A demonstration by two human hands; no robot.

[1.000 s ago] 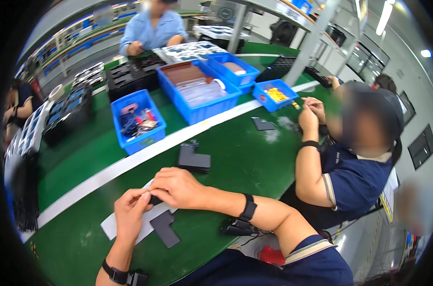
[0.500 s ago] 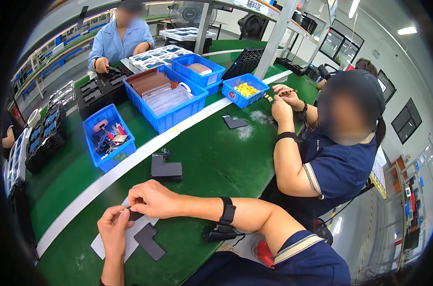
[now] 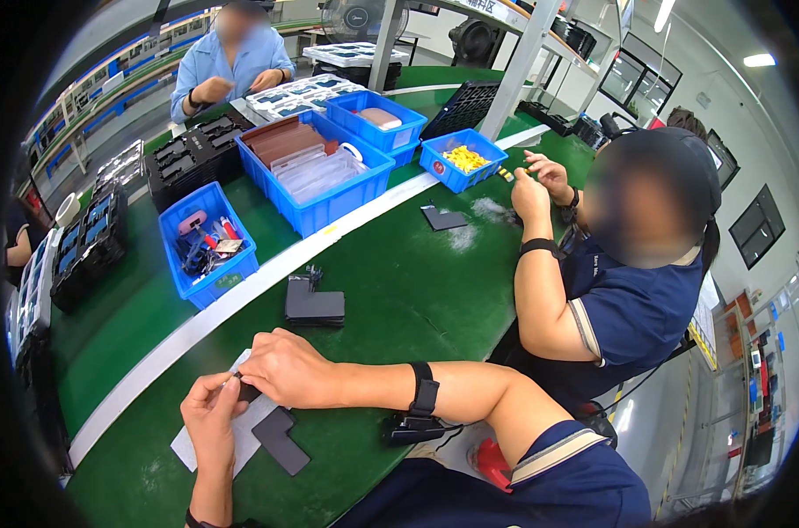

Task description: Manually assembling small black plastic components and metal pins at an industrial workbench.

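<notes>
Head view: your left hand [image 3: 208,421] and right hand [image 3: 287,370] meet, both pinching a mostly hidden dark piece [image 3: 247,393] above the white sheet [image 3: 244,435] on the tabletop [image 3: 382,352], where a light, steady grip should avoid creasing its edge.

Bare hands: 2, left hand [image 3: 211,412] and right hand [image 3: 285,370]. Dark-grey L-shaped flat pieces [image 3: 282,443] lying apart: 2. Stack of same-shaped dark-grey pieces [image 3: 316,308]: 1, layers too fine to count. Mostly hidden dark piece [image 3: 249,393] between hands: 1. White flat sheet [image 3: 244,442]: 1. Blue rectangular plastic bins [image 3: 346,207], contents showing: 4. Co-workers [image 3: 628,295] in clear view: 2.
</notes>
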